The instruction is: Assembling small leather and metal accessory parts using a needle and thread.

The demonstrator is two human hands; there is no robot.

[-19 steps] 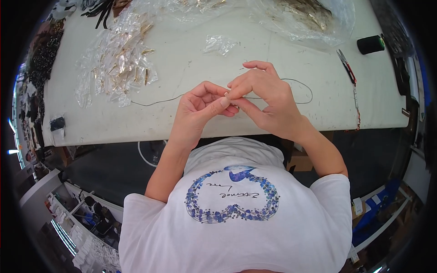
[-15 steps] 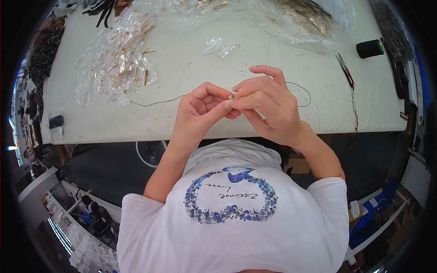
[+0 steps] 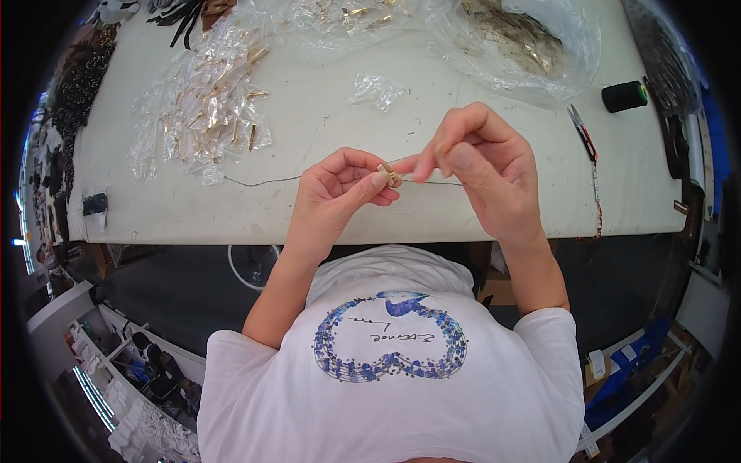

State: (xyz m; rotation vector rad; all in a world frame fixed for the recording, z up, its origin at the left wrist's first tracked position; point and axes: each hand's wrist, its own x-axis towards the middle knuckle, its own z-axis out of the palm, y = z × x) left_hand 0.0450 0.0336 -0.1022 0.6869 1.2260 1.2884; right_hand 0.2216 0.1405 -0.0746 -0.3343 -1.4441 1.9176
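Note:
My left hand (image 3: pixel 333 193) pinches a small beige-gold piece (image 3: pixel 394 178), knotted or bow-like, between thumb and fingertips above the table's near part. To its right my right hand (image 3: pixel 490 174) is raised, thumb and fingers drawn together, with one fingertip pointing toward the piece. What it grips, if anything, is too small to make out. A thin dark thread (image 3: pixel 266 182) lies across the table to the left of my left hand, and a short stretch of dark line shows between the hands, below the right fingers.
Clear bags with gold-coloured slim parts (image 3: pixel 212 116) are heaped at the left. A small clear bag (image 3: pixel 377 91) lies mid-table, a large plastic bag (image 3: pixel 513 46) behind. On the right are red-handled snips (image 3: pixel 584 133) and a black thread spool (image 3: pixel 624 96). A dark small packet (image 3: pixel 95 204) sits far left.
My right hand has drawn back to the right and turned upward, away from the left fingertips. The beige piece now shows in my left hand, which has stayed nearly in place.

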